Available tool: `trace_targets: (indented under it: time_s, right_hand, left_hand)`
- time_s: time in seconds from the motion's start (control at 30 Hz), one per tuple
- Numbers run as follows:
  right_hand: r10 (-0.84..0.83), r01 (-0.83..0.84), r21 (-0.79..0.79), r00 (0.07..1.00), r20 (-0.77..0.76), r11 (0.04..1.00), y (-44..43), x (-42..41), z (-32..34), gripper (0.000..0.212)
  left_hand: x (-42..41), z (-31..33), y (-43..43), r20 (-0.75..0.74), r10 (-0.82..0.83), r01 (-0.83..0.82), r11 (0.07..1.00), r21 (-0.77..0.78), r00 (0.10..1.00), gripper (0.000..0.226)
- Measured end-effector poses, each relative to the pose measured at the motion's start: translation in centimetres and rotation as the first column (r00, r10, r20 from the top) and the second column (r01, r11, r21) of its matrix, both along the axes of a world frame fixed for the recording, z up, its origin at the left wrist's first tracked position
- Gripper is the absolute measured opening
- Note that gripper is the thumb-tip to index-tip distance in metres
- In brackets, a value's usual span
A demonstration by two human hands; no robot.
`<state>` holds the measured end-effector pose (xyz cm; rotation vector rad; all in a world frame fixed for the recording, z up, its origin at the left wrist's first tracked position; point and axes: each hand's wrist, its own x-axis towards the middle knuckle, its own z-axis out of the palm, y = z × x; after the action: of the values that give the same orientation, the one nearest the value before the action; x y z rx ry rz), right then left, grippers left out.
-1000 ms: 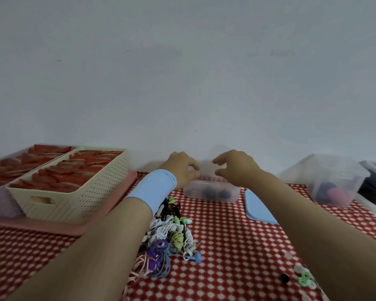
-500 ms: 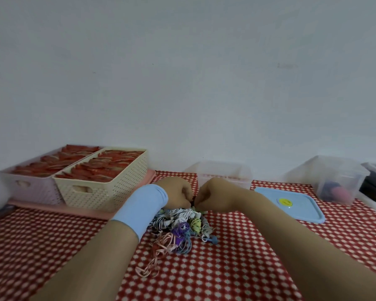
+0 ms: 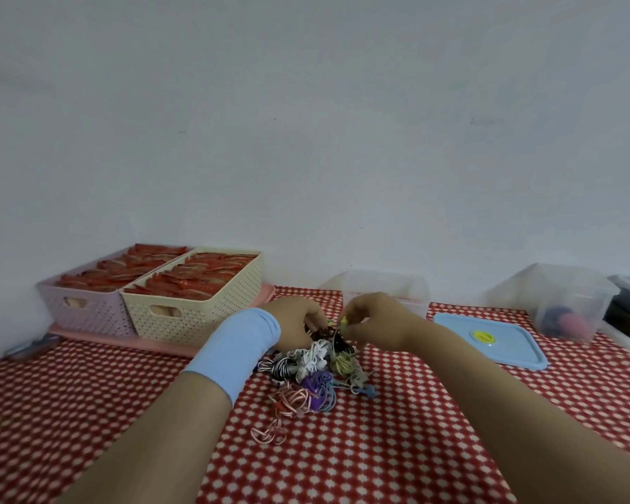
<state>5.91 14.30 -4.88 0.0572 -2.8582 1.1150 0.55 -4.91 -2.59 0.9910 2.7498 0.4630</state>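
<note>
Teasing a small yellow-green tie (image 3: 343, 320) out at the far edge of the pile of hair ties (image 3: 313, 369) on the desk (image 3: 397, 449) — likely to snag on the dark loops beside it and drag half the tangle along, or to spring loose and flick toward the clear box (image 3: 382, 285) just behind the pile. Could also slip out altogether, being so small and pinched only at the tips. Right hand (image 3: 375, 321): fingers (image 3: 355, 314) curled close, nipping the tie between thumb and fingertips. Left hand (image 3: 295, 320), beyond a blue wristband (image 3: 233, 351): fingers bent down into the pile's far edge, touching the dark loops — impossible to tell whether gripping any or only pressing them down. Blue lid (image 3: 488, 343) lying right of the pile, well apart
</note>
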Motion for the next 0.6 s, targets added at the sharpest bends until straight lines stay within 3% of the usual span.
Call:
trace_targets:
  time_s: [0.1, 0.2, 0.3, 0.37, 0.5, 0.6]
  right_hand:
    - [-0.013, 0.007, -0.192, 0.999, -0.03, 0.981, 0.3, 0.9, 0.8, 0.008]
    - [-0.034, 0.011, -0.352, 0.998, -0.059, 0.936, 0.9, 1.8, 1.7, 0.01]
    - [-0.049, 0.009, -0.449, 0.996, -0.077, 0.894, 1.7, 3.0, 2.7, 0.013]
    - [-0.056, 0.015, -0.486, 0.996, -0.069, 0.874, 2.5, 4.0, 3.4, 0.013]
    - [-0.113, 0.101, -0.394, 0.994, -0.007, 0.914, 5.5, 6.6, 4.2, 0.013]
    - [-0.151, 0.166, -0.185, 0.984, 0.09, 0.969, 8.3, 8.9, 3.7, 0.017]
  left_hand:
    - [0.4, 0.1, 0.6, 0.003, 0.014, -0.014, 0.999, 0.052, 1.0, 0.048]
    - [1.3, 0.9, 1.8, 0.036, 0.007, -0.015, 0.977, 0.212, 0.999, 0.036]
    - [2.3, 1.4, 3.2, 0.135, -0.03, -0.02, 0.935, 0.355, 0.99, 0.033]
    - [2.8, 1.4, 4.4, 0.122, -0.012, -0.04, 0.909, 0.414, 0.992, 0.028]
    - [4.7, 1.5, 7.8, 0.128, -0.01, -0.053, 0.877, 0.478, 0.992, 0.012]
    - [6.6, 0.9, 10.3, 0.129, -0.062, 0.015, 0.939, 0.342, 0.99, 0.011]
